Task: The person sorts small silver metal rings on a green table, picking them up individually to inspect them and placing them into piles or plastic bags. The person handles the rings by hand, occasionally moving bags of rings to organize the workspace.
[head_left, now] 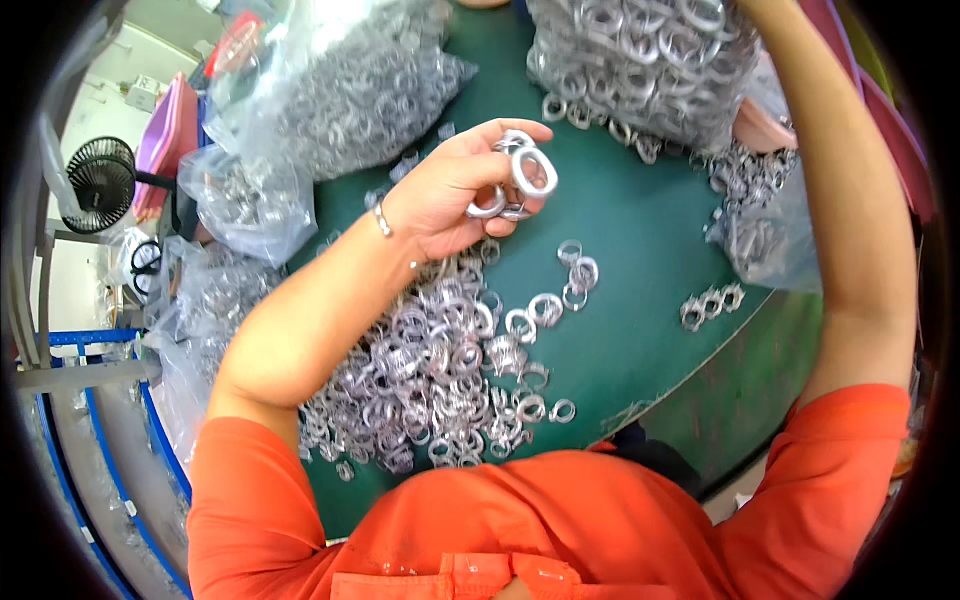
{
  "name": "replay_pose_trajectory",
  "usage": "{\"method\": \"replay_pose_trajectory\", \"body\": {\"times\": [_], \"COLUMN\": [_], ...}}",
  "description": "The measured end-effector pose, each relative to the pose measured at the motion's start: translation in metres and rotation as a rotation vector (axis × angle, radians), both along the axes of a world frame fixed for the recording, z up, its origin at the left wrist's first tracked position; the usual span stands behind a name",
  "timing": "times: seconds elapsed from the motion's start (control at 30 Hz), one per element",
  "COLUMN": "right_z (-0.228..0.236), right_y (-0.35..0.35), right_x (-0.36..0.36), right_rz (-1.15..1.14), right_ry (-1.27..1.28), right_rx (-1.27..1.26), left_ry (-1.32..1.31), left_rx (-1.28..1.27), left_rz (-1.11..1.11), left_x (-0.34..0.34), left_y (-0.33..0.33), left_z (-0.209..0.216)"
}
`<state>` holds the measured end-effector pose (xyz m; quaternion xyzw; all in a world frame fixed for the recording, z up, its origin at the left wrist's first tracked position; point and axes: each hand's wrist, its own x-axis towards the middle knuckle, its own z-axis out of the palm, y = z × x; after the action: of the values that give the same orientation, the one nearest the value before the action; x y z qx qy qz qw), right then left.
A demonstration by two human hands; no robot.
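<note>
Several rings clasped in the left grip, bundled together, one large oval ring foremost. Position: raised over the green bench. At the wrist, just behind the left grip: a thin bracelet.

Right grip well apart, beyond and to the right of the left grip, mostly cut off by the upper edge; wide or narrow, impossible to tell. Just beside the right grip: a large-ring bag, contact not discernible. Nearer the body from the right grip: a pink tray.

Below the left grip: a pile of rings on the bench, partly hidden behind the left forearm. Below and to the right of the left grip: loose rings, single and in small clusters. Farther right of the left grip, near the bench rim: a row of three rings, side by side.

Beyond and to the left of the left grip: a clear bag, full of grey rings. Farther left: a black fan.
</note>
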<state>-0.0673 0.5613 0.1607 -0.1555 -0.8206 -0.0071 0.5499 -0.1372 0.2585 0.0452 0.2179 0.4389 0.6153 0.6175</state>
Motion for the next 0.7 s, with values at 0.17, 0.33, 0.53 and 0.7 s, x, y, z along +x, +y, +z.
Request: {"method": "replay_pose_trajectory", "body": {"times": [0.17,0.33,0.53,0.7], "right_z": [-0.011,-0.005,-0.007,-0.015], "right_y": [0.002,-0.009,-0.026,-0.034], "right_x": [-0.01,0.003,0.009,0.017], "right_rz": [0.111,0.07,0.12,0.273], "right_ry": [0.022,-0.047,-0.032,0.009], "right_rx": [-0.058,-0.164,-0.101,0.062], "left_ry": [-0.343,-0.221,0.07,0.464], "left_rx": [0.296,0.507,0.362,-0.025], "left_rz": [0.13,0.186,0.615,0.439], "left_x": [-0.024,-0.031,-0.025,-0.016], "left_y": [0.02,0.071,0.153,0.169], "left_z": [0.071,0.152,0.202,0.199]}}
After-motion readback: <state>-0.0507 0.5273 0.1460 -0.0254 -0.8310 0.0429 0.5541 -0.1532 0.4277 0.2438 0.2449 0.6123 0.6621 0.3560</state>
